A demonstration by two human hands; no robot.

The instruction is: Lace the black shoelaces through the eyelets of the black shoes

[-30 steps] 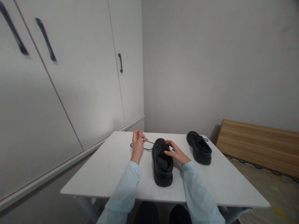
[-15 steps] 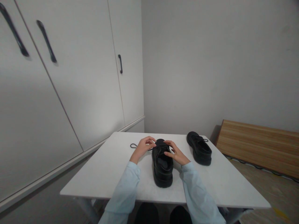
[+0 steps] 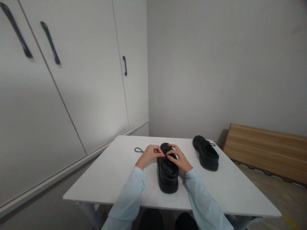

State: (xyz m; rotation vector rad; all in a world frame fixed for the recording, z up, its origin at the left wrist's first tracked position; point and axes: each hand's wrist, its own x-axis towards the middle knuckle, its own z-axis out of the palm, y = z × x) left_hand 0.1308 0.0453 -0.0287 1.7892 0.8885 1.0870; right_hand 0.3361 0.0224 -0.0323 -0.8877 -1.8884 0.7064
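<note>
A black lace-up shoe (image 3: 168,182) stands upright on the white table in front of me, toe pointing away and heel toward me. My left hand (image 3: 150,154) comes in from its left side, thumb and fingers pinched on the lace above the tongue. From the right, my right hand (image 3: 180,159) meets it there, thumb and forefinger closed on the lace near the left fingertips. Part of the black shoelace (image 3: 138,149) lies in a loop on the table, left of the shoe. My fingers hide most of the lacing.
A second black shoe (image 3: 208,157), laced, stands toward the back right of the white table (image 3: 105,172). White cabinets (image 3: 96,80) with dark handles line the left, and a grey wall closes the back. A wood-grain board (image 3: 263,150) leans at the right.
Both hands have drawn closer together over the shoe's lacing. My left hand moved right, and my right thumb and forefinger, apart before, are now closed on the lace.
</note>
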